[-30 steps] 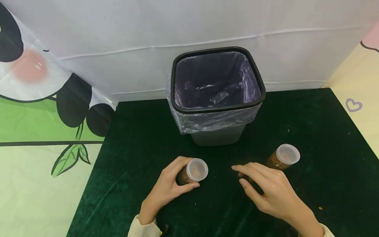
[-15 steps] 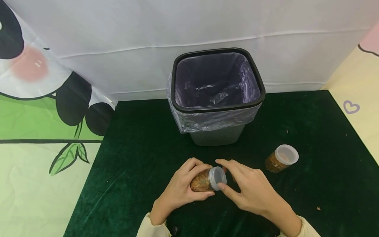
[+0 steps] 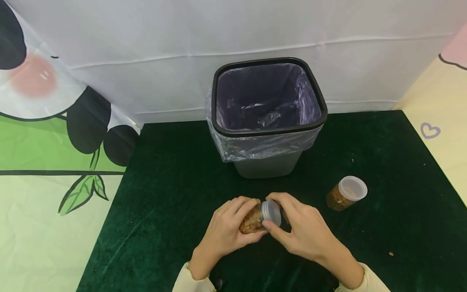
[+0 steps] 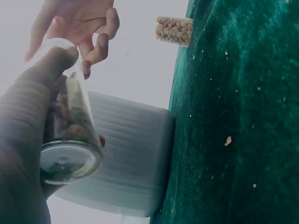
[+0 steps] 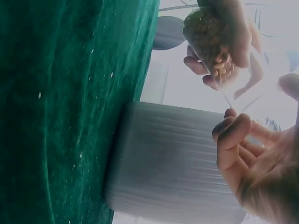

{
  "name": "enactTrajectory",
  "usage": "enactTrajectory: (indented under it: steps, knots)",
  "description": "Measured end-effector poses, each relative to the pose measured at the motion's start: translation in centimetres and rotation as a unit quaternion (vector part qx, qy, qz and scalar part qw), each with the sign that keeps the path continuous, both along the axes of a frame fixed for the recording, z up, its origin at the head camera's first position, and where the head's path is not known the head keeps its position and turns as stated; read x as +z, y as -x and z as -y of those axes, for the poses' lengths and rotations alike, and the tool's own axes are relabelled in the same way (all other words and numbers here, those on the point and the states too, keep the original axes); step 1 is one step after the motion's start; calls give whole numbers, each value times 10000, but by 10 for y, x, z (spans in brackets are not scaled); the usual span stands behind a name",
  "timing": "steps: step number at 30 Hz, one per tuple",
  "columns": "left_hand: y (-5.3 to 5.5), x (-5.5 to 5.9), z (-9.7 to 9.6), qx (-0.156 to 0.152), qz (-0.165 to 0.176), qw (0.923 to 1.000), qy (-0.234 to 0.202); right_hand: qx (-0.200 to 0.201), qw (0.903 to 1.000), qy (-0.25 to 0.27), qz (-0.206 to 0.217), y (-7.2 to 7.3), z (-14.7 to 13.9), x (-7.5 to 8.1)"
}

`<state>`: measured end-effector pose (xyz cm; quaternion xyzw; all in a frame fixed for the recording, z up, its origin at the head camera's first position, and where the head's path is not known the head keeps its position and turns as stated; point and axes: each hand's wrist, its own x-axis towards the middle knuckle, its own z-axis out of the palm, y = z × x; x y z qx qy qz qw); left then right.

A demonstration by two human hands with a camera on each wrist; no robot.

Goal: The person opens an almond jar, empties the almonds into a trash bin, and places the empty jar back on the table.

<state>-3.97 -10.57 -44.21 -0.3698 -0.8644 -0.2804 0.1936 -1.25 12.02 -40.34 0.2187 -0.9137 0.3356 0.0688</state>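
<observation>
My left hand [image 3: 226, 227] grips a clear plastic jar [image 3: 251, 222] part-filled with brown, nut-like pieces. The jar is tilted over, its translucent screw lid [image 3: 273, 213] pointing right. My right hand [image 3: 306, 229] holds the lid's rim between thumb and fingers. In the left wrist view the clear base of the jar [image 4: 67, 163] faces the camera, below the left thumb. The right wrist view shows the brown pieces in the jar [image 5: 208, 35], with curled fingers [image 5: 233, 135] of my right hand at its lid end.
A second lidded jar [image 3: 338, 199] of similar pieces stands to the right on the dark green cloth [image 3: 164, 174]. Behind the hands is a grey bin [image 3: 268, 168] with a black rim and a clear liner. Small crumbs [image 3: 391, 254] dot the cloth.
My left hand has moved right with the jar and tipped it from upright to tilted, lid rightward. My right hand has come left to the lid and closed its fingers on it.
</observation>
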Motion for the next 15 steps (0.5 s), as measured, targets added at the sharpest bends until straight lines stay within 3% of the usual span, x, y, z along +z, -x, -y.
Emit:
enactTrajectory:
  steps: [10,15]
  knots:
    - [1,5,-6,412,-1307,9887,610,-694,9941,337,765,-2,8,0]
    - [1,4,-9,395,-1409,9878,540,-727,9897,865,878,-4,8,-2]
